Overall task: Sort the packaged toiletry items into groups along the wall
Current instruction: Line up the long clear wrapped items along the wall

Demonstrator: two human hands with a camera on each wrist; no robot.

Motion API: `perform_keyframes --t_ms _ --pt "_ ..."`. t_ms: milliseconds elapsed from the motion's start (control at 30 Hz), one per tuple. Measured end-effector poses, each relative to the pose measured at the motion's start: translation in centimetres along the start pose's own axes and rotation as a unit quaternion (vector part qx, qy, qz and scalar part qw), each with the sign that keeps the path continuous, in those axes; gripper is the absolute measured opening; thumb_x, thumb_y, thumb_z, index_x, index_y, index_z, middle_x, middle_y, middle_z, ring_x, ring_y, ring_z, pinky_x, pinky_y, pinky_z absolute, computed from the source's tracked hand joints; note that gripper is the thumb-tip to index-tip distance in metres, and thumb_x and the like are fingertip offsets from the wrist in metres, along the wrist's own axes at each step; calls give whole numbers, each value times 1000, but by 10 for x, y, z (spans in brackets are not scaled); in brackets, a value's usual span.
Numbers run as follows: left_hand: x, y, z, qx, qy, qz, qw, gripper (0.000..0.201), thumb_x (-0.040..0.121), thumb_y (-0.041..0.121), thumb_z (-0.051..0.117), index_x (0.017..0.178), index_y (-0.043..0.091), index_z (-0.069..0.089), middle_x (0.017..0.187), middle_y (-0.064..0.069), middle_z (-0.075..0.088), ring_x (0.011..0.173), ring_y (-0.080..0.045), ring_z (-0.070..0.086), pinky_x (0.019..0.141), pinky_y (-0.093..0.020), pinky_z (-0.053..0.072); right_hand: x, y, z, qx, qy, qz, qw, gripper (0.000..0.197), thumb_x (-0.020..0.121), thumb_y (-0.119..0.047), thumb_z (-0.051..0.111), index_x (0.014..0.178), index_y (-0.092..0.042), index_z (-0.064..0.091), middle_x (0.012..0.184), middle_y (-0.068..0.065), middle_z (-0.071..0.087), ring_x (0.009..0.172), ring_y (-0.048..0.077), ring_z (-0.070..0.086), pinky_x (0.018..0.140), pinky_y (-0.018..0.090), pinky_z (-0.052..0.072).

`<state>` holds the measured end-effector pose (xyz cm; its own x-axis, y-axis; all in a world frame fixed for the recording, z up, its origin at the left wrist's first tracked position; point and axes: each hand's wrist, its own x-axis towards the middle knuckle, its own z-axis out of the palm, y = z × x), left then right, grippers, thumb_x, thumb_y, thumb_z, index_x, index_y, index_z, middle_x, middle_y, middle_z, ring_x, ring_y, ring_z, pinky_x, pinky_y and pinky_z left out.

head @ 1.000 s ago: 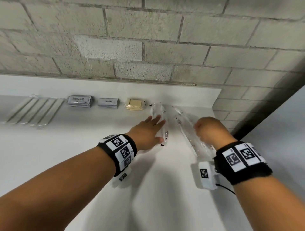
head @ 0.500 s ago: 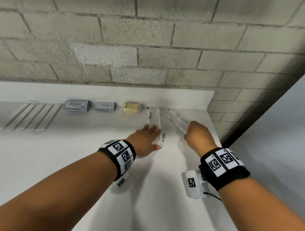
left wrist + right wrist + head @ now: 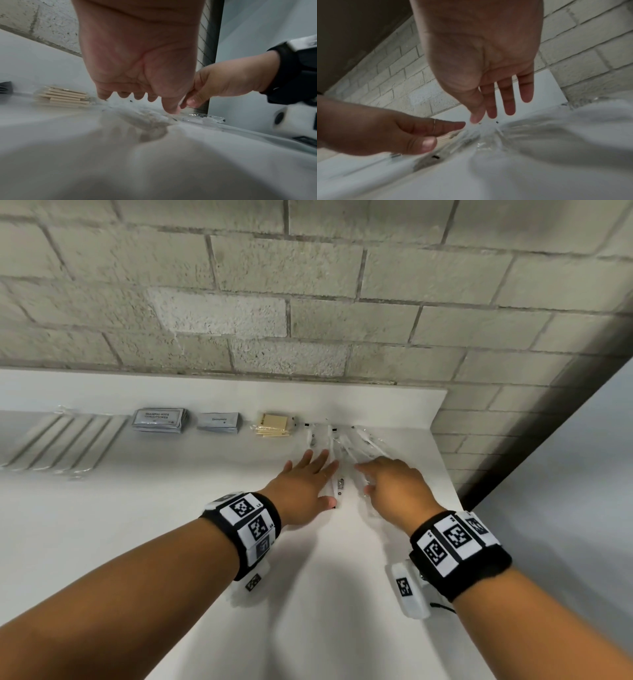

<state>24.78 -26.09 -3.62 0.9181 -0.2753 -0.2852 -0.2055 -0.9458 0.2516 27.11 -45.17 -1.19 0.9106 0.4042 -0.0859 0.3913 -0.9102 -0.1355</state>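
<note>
Several long clear-wrapped white items [image 3: 346, 448] lie fanned out on the white counter [image 3: 137, 542], by the backsplash near its right end. My left hand [image 3: 308, 481] lies flat on their left side, fingers straight. My right hand [image 3: 387, 481] rests on their right side. The right wrist view shows its fingers [image 3: 508, 100] straight over the clear wrappers [image 3: 471, 136]. Neither hand grips anything. Along the wall to the left lie a tan packet stack [image 3: 274, 426], small grey sachets [image 3: 218, 422], larger grey shampoo sachets [image 3: 158, 420] and a row of long wrapped items [image 3: 65, 445].
A grey block wall [image 3: 308, 302] rises behind the low white backsplash [image 3: 205, 392]. The counter's right edge [image 3: 455, 501] runs close beside my right hand, with a dark gap and a pale panel [image 3: 565, 474] beyond. In the left wrist view the tan stack [image 3: 63, 97] lies just left of my fingers.
Both hands have slid forward towards the wall, and the clear-wrapped items now lie closer together by the backsplash. My right hand has uncurled from a fist to straight fingers.
</note>
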Motion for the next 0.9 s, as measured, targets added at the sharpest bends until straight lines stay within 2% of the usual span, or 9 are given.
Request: perform_keyframes --t_ms 67,133,333,467,567,633,700,800,900 --pt "1 3 -2 17 -7 12 1000 71 97 49 36 152 28 -2 160 4 -15 147 -22 -15 119 -47 0 2 1 3 -46 -49 -31 997 48 96 -28 49 143 -33 39 153 -7 35 138 23 35 107 42 35" --pt "1 6 -3 29 -38 15 999 68 98 48 35 153 26 0 160 4 -14 148 -22 -13 119 -47 1 6 0 8 -74 -87 -27 993 48 95 -29 48 142 -28 40 156 -4 29 141 25 29 109 44 33" --pt "1 6 1 14 -55 13 998 69 98 46 38 153 25 3 161 2 -9 148 -24 -11 118 -47 5 24 -11 9 -111 -84 46 989 36 91 -19 47 125 -12 54 134 11 39 118 35 41 95 43 36" --pt "1 6 0 10 -60 14 998 70 97 46 39 153 25 3 161 1 -9 148 -25 -11 118 -47 5 37 -23 5 -94 -120 90 984 41 88 -13 43 128 -9 51 137 12 32 121 34 38 99 42 35" --pt "2 7 0 14 -59 14 998 70 97 46 39 153 25 2 161 0 -8 148 -25 -11 118 -47 6 41 -32 5 -75 -118 93 986 41 90 -20 43 130 -13 50 139 13 29 124 35 36 101 44 34" --pt "2 7 0 16 -60 13 998 70 97 47 38 153 25 2 161 1 -9 148 -25 -12 118 -47 5 38 -33 3 -45 -74 108 990 42 90 -21 44 131 -15 47 138 15 32 123 36 38 99 44 36" --pt "2 7 -1 14 -62 12 998 69 98 47 37 153 26 2 161 2 -9 148 -24 -12 118 -46 4 36 -27 -1 18 -35 165 986 44 89 -17 45 132 -12 42 133 16 42 121 35 45 94 40 41" --pt "1 8 -2 10 -66 12 998 68 98 45 37 153 25 3 161 2 -10 148 -24 -13 119 -46 4 36 -16 1 114 -60 216 968 38 87 -7 46 125 -6 45 122 14 57 112 32 57 79 32 43" --pt "1 9 -2 6 -67 12 998 68 98 45 37 153 25 3 161 2 -10 148 -24 -13 119 -46 4 39 -13 3 151 -65 225 960 33 84 -4 50 118 -3 51 118 14 61 108 31 60 74 28 45"
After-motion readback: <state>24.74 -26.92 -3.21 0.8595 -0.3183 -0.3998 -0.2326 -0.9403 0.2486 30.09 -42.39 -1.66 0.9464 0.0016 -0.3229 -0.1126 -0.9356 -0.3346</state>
